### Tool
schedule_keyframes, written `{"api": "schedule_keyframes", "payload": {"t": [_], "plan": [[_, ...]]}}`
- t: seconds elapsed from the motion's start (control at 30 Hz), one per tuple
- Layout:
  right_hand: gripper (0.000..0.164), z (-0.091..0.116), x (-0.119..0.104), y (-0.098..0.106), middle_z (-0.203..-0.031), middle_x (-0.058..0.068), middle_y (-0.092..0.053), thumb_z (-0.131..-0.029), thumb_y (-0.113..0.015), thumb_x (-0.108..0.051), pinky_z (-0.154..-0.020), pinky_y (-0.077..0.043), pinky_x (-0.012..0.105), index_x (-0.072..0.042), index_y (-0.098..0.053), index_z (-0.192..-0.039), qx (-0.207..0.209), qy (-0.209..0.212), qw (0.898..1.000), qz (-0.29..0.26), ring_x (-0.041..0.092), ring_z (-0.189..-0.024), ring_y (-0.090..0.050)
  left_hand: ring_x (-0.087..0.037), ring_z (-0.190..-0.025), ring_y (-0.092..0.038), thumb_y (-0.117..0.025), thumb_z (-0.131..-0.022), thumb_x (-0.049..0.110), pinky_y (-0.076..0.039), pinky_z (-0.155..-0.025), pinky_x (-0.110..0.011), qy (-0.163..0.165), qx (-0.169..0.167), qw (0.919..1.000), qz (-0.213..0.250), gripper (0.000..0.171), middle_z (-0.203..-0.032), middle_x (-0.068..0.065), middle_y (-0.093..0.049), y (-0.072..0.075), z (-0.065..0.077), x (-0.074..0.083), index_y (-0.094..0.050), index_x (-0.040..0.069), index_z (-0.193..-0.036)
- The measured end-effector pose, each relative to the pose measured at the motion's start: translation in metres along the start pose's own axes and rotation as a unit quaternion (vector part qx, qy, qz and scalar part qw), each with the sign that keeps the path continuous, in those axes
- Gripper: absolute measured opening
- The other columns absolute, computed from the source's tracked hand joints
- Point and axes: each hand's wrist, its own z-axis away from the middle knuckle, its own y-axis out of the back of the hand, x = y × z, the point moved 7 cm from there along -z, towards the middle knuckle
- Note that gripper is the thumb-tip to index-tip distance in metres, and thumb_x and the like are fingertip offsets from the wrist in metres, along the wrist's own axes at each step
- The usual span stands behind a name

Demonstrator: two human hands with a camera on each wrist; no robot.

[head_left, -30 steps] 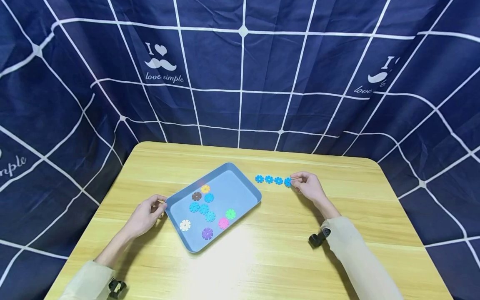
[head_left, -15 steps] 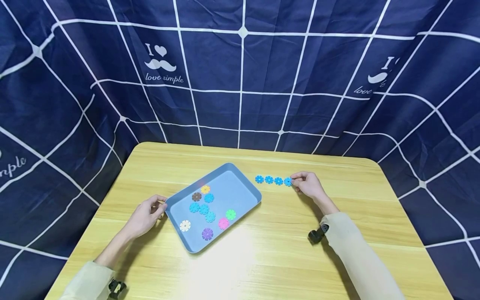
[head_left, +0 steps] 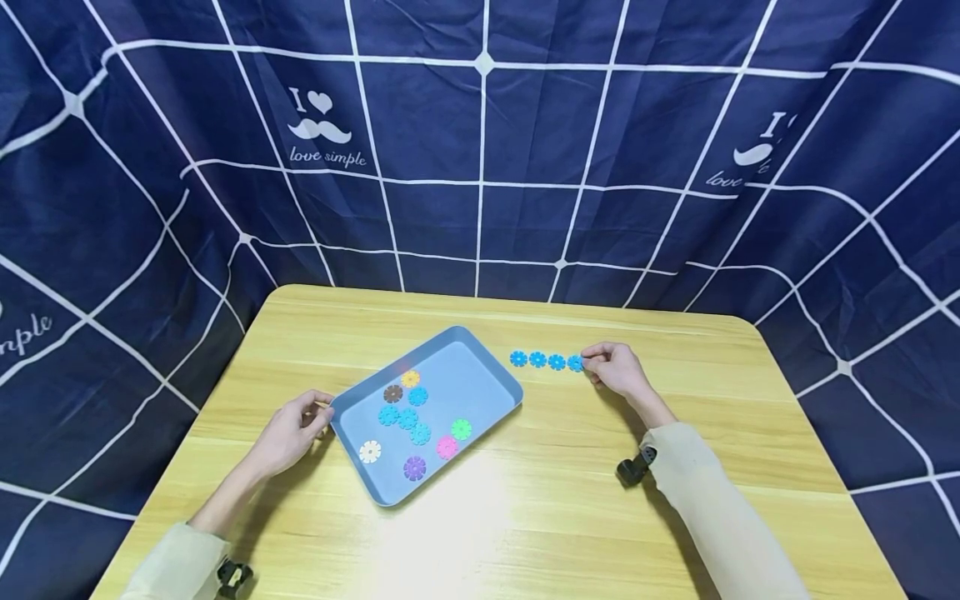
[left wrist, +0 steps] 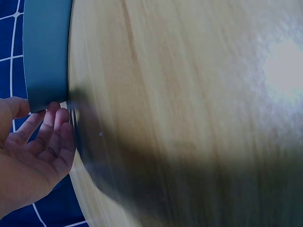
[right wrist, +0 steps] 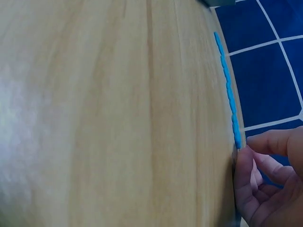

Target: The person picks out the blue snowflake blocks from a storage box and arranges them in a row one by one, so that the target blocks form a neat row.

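A row of several blue notched plastic discs (head_left: 537, 359) lies on the table, to the right of a grey-blue tray (head_left: 480, 367). My right hand (head_left: 618, 369) pinches the edge of the rightmost blue disc (head_left: 574, 363) between thumb and forefinger. Seen edge-on in the right wrist view, the row forms a thin blue strip (right wrist: 229, 90) ending at the fingertips. My left hand (head_left: 288, 429) grips the tray's left corner, thumb on the rim and the other fingers against the outer wall, as the left wrist view also shows.
Inside the tray lie several more blue discs (head_left: 407, 418), plus an orange (head_left: 410, 378), a brown (head_left: 393, 393), a cream (head_left: 370, 452), a purple (head_left: 415, 468), a pink (head_left: 447, 447) and a green disc (head_left: 461, 428). A dark blue curtain (head_left: 420, 225) hangs behind the wooden table (head_left: 540, 517).
The rightmost blue disc, tilted at my right fingertips a second ago, now lies flat in line with the row. My left hand and the tray stay in place.
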Motion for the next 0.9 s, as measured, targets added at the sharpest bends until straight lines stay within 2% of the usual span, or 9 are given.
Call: {"api": "schedule_keyframes", "payload": {"t": [0.13,0.43,0.63,0.7,0.8,0.9], "plan": [[0.028,0.002,-0.003,0.001,-0.08,0.0,-0.065,-0.103,-0.064,-0.012,-0.061,-0.056,0.024,0.008,-0.066,-0.123,0.006,0.007,1.0,0.007,0.01,-0.066,-0.062,-0.008,-0.07,-0.062,-0.059,-0.107,0.011,-0.049,-0.063,-0.023,-0.001,0.0,1.0,0.0,0.026,-0.09,-0.011,-0.072,0.0,-0.001,0.0,-0.063,-0.006,-0.127],[0.028,0.011,-0.031,-0.005,-0.087,0.011,-0.07,-0.1,-0.069,-0.01,-0.057,-0.057,0.027,0.01,-0.068,-0.119,0.024,0.077,0.997,0.016,0.013,-0.062,-0.067,-0.007,-0.069,-0.062,-0.059,-0.106,0.009,-0.049,-0.063,-0.023,-0.003,0.006,1.0,-0.004,0.025,-0.088,-0.011,-0.072,0.001,-0.001,0.0,-0.063,-0.006,-0.126],[0.026,0.019,-0.054,-0.018,-0.095,0.026,-0.072,-0.1,-0.07,-0.011,-0.057,-0.059,0.032,0.009,-0.071,-0.117,0.011,0.104,0.994,0.024,0.021,-0.064,-0.069,-0.007,-0.068,-0.061,-0.06,-0.106,0.009,-0.049,-0.063,-0.023,-0.007,0.005,1.0,-0.004,0.024,-0.085,-0.009,-0.071,0.001,0.0,0.0,-0.063,-0.005,-0.125],[0.026,0.022,-0.061,-0.023,-0.099,0.029,-0.074,-0.099,-0.07,-0.011,-0.059,-0.059,0.031,0.008,-0.072,-0.117,0.006,0.113,0.993,0.026,0.026,-0.068,-0.07,-0.006,-0.068,-0.061,-0.06,-0.107,0.01,-0.049,-0.063,-0.023,-0.007,0.004,1.0,-0.003,0.025,-0.086,-0.009,-0.071,0.001,0.0,0.0,-0.063,-0.005,-0.126],[0.025,0.027,-0.074,-0.031,-0.102,0.025,-0.075,-0.099,-0.072,-0.014,-0.061,-0.057,0.027,0.004,-0.074,-0.116,0.005,0.13,0.99,0.044,0.028,-0.072,-0.071,-0.006,-0.069,-0.061,-0.06,-0.107,0.01,-0.049,-0.063,-0.023,-0.006,0.003,1.0,-0.002,0.025,-0.085,-0.009,-0.071,0.0,0.0,-0.001,-0.063,-0.005,-0.126],[0.024,0.031,-0.085,-0.041,-0.103,0.02,-0.077,-0.098,-0.073,-0.017,-0.066,-0.053,0.025,0.0,-0.076,-0.115,0.002,0.148,0.987,0.062,0.023,-0.073,-0.069,-0.006,-0.068,-0.061,-0.059,-0.107,0.01,-0.049,-0.063,-0.023,-0.007,0.003,1.0,-0.001,0.024,-0.084,-0.009,-0.071,0.0,0.001,-0.001,-0.063,-0.005,-0.126]]}}
